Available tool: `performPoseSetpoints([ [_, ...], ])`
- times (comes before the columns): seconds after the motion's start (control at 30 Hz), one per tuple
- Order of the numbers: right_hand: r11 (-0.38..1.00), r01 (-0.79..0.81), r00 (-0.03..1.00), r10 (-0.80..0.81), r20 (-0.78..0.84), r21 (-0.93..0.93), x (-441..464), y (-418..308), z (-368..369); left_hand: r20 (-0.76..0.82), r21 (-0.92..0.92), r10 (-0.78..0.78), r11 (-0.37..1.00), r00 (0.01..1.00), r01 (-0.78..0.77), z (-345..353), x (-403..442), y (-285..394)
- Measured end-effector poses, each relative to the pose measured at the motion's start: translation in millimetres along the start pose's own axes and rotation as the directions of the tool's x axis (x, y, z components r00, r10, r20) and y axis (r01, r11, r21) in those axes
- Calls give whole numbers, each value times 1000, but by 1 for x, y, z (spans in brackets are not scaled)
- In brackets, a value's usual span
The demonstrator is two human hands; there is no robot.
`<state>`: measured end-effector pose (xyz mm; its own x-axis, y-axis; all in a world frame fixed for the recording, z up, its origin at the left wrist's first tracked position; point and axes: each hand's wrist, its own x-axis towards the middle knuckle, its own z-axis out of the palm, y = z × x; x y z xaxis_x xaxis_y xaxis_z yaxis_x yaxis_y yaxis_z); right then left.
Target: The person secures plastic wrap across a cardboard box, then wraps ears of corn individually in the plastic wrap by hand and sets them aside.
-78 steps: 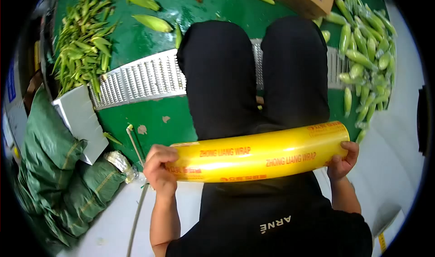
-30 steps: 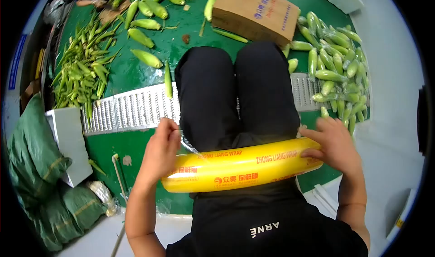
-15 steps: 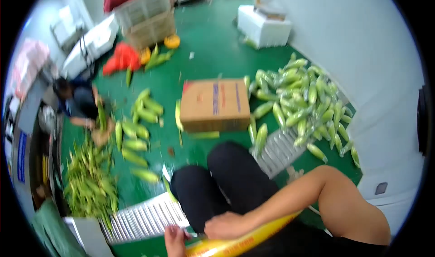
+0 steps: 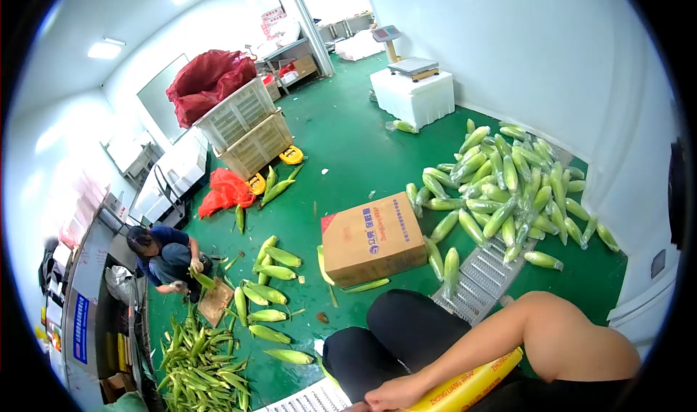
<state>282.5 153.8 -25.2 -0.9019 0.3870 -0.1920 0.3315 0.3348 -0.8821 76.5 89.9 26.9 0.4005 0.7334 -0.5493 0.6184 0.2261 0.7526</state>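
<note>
Low in the head view, my right hand (image 4: 396,395) is closed, its fingers curled down over my lap. What it pinches, if anything, is hidden. A long yellow roll (image 4: 475,383) with red lettering lies across my lap beneath my right forearm. Only a sliver of my left hand (image 4: 356,408) shows at the bottom edge beside the right one, so its fingers cannot be read. In front of my knees sits a closed cardboard carton (image 4: 374,238) with blue and red print. Husked corn cobs (image 4: 268,294) lie loose on the floor left of the carton.
To the right, film-wrapped corn cobs (image 4: 501,187) are heaped near the wall, partly over a metal drain grate (image 4: 483,278). A co-worker (image 4: 170,259) crouches at left with corn beside a husk pile (image 4: 200,361). Stacked crates (image 4: 250,132) and a scale (image 4: 414,66) on a foam box stand farther back.
The view has tilted up and turned, showing more of the room. My hands sit lower in the picture, and my left hand has mostly slipped out of view.
</note>
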Motion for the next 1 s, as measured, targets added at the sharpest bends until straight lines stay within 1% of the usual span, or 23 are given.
performPoseSetpoints([
  [0.07, 989, -148, 989, 148, 25, 0, -12, -10, -13, -70, 36, 155, 988, 985, -153, 13, 6, -6],
  [0.1, 1000, -3, 997, 5, 83, -15, -23, -19, -24, -111, 53, 231, 973, 967, -226, 18, 7, -9],
  [0.13, 990, 142, 979, -136, 151, -24, -37, -32, -37, -99, 43, 255, 967, 962, -252, 18, 6, 0],
  [0.17, 959, 284, 934, -272, 231, -21, -47, -38, -46, -88, 75, 166, 984, 982, -159, 18, 8, 4],
  [0.2, 936, 309, 890, -223, 398, -167, -51, -34, -50, -83, 98, 72, 993, 994, -64, 18, 12, 6],
  [0.23, 953, 255, 899, -173, 401, -160, -58, -34, -55, -79, 112, -27, 993, 997, 35, 17, 11, 13],
  [0.27, 967, 203, 906, -125, 404, -156, -66, -36, -61, -67, 68, 26, 997, 997, -22, 13, 6, 24],
  [0.33, 986, 97, 931, -42, 363, -135, -79, -24, -64, -71, 152, 83, 986, 994, -71, 11, 6, 27],
  [0.37, 986, 113, 928, -59, 368, -125, -79, -14, -62, -75, 191, 131, 975, 989, -114, 13, 9, 19],
  [0.43, 987, 130, 928, -87, 361, -97, -77, -12, -64, -77, 234, 135, 966, 988, -114, 12, 9, 27],
  [0.47, 997, -76, 931, 76, 356, -13, -77, -17, -64, -73, 258, 140, 959, 988, -117, 10, 10, 32],
  [0.57, 959, -196, 936, 245, 253, -205, -77, -58, -65, -97, 209, 267, 947, 959, -243, 6, 5, 49],
  [0.6, 961, -146, 966, 189, 174, -235, -75, -43, -47, -79, 253, 212, 949, 974, -187, 8, 9, 41],
  [0.67, 981, -145, 981, 160, 110, -132, -70, -42, -40, -44, 341, 98, 937, 994, -77, 13, 22, 14],
  [0.7, 987, -144, 985, 150, 81, -75, -68, -40, -34, -75, 375, 167, 918, 983, -127, 15, 23, 10],
  [0.73, 988, -128, 989, 133, 64, -87, -62, -27, -27, -102, 407, 233, 897, 967, -173, 16, 21, 8],
  [0.77, 983, -152, 984, 160, 78, -104, -62, -20, -24, -127, 438, 297, 873, 946, -215, 18, 20, 8],
  [0.8, 971, -154, 977, 177, 119, -181, -62, -22, -31, -163, 404, 256, 899, 953, -172, 19, 20, 13],
  [0.87, 940, -169, 951, 235, 202, -296, -58, -25, -48, -182, 475, 329, 854, 927, -210, 21, 22, 8],
  [0.9, 940, -173, 946, 242, 217, -295, -55, -23, -53, -185, 484, 351, 845, 918, -226, 21, 22, 12],
  [0.93, 964, 8, 956, 71, 286, -265, -45, 8, -46, -187, 479, 430, 825, 883, -300, 18, 25, 13],
  [0.97, 964, 191, 963, -147, 227, -185, -39, 37, -38, -180, 460, 496, 806, 849, -373, 17, 27, 14],
  [1.0, 965, 151, 943, -75, 325, -216, -25, 43, -36, -190, 427, 443, 841, 876, -332, 16, 27, 21],
])
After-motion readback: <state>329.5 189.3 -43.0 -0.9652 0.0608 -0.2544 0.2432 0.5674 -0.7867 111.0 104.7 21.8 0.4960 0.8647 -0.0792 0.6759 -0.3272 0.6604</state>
